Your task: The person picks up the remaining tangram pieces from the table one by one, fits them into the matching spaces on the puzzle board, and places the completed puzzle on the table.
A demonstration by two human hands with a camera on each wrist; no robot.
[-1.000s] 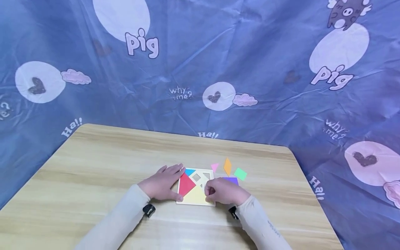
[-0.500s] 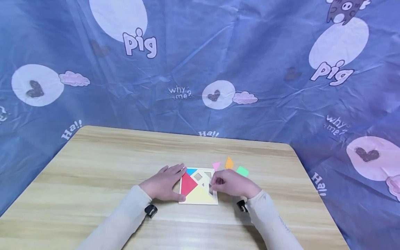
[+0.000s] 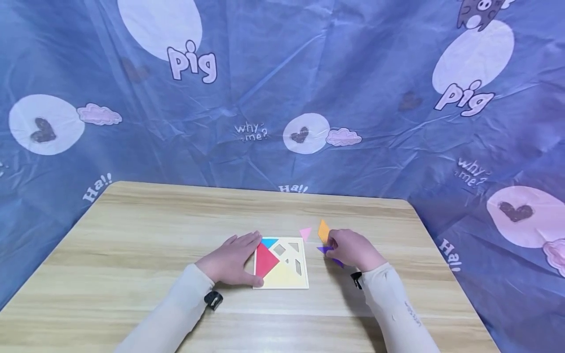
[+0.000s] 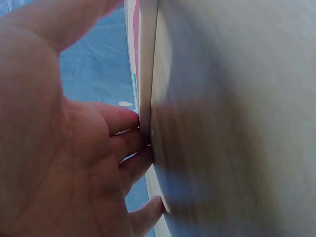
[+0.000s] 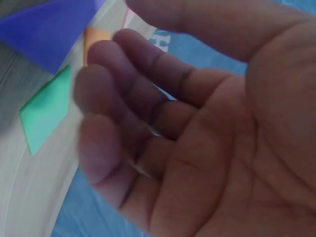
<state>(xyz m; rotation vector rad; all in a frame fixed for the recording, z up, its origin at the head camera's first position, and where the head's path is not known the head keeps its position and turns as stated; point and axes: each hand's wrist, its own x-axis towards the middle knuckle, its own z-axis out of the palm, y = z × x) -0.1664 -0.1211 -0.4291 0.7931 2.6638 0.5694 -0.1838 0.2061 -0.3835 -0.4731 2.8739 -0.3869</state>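
Observation:
A square tangram board (image 3: 280, 288) lies on the table, with red (image 3: 266, 261), blue (image 3: 268, 242) and pale yellow (image 3: 284, 277) pieces in it. Several cut-outs show on its right half. Along the board's left edge rests my left hand (image 3: 231, 260), its fingers and thumb spread; the left wrist view shows fingertips touching the board's side (image 4: 148, 64). My right hand (image 3: 353, 249) hovers over a purple triangle (image 5: 47, 34), partly covering it in the head view. Its fingers are loosely bent, with nothing visible between them.
Beyond the board's top right corner lies a pink triangle (image 3: 305, 233), with an orange parallelogram (image 3: 323, 229) beside it. A green piece (image 5: 47, 111) is hidden by the right hand in the head view. A blue printed curtain (image 3: 247, 98) hangs behind the table (image 3: 176, 211).
My right hand has moved from the board's right edge rightward to the loose purple triangle, uncovering the board's right side. The left hand stays at the board's left edge.

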